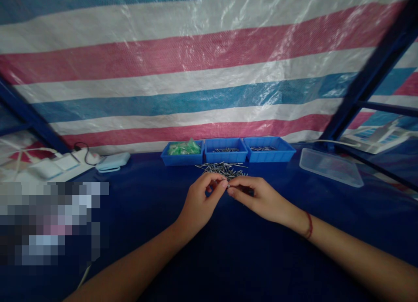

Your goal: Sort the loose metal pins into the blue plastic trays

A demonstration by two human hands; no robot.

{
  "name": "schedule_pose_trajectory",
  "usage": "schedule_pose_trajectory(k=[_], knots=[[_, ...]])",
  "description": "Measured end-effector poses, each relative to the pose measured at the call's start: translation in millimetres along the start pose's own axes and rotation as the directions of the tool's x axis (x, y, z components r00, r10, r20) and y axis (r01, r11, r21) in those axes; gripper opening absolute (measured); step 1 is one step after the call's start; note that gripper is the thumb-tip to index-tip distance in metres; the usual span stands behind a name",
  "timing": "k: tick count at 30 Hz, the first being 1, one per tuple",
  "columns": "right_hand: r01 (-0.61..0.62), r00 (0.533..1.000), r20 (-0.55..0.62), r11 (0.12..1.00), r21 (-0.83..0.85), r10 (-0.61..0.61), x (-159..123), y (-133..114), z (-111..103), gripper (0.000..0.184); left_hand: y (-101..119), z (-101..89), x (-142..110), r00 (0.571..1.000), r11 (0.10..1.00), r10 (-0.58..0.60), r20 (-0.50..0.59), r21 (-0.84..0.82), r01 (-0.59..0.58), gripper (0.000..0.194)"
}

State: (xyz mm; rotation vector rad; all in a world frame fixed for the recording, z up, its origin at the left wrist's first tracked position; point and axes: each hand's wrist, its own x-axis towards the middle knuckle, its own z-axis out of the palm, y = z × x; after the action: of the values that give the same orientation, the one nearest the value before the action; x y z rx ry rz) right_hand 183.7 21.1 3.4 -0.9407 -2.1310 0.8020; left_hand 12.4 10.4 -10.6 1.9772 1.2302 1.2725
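My left hand (201,198) and my right hand (263,200) meet fingertip to fingertip over the table. Each is closed in a pinch around a small metal piece (228,186), which shows only as a light bit between them; its exact kind is too small to tell. Just behind my fingers lies a loose pile of slender metal rods (222,167), silver and dark, partly hidden by my hands.
Behind the pile stand three blue bins: the left bin (166,159) holds green plastic bags, the middle bin (228,157) and right bin (272,156) metal rods. A clear plastic lid (329,167) lies right. At left are a light-blue case (113,161) and power strip (70,166).
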Motion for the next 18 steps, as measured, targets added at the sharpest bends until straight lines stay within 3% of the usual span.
schedule_pose_trajectory(k=[6, 12, 18], knots=[[-0.002, 0.998, -0.062, 1.0, 0.014, 0.003, 0.0, 2.0, 0.7, 0.017, 0.3, -0.5, -0.1, 0.999, 0.999, 0.031, -0.013, 0.007, -0.031, 0.011], [-0.011, 0.977, -0.211, 0.999, 0.034, 0.018, 1.9, 7.8, 0.8, 0.014, -0.3, -0.3, 1.3, 0.998, 0.999, 0.052, -0.045, 0.01, -0.051, 0.01], [0.071, 0.943, -0.324, 0.997, -0.042, -0.081, -2.1, 2.1, -2.4, 0.009, -3.1, 0.1, 2.3, 0.999, 0.999, 0.033, -0.006, 0.029, -0.033, 0.01]])
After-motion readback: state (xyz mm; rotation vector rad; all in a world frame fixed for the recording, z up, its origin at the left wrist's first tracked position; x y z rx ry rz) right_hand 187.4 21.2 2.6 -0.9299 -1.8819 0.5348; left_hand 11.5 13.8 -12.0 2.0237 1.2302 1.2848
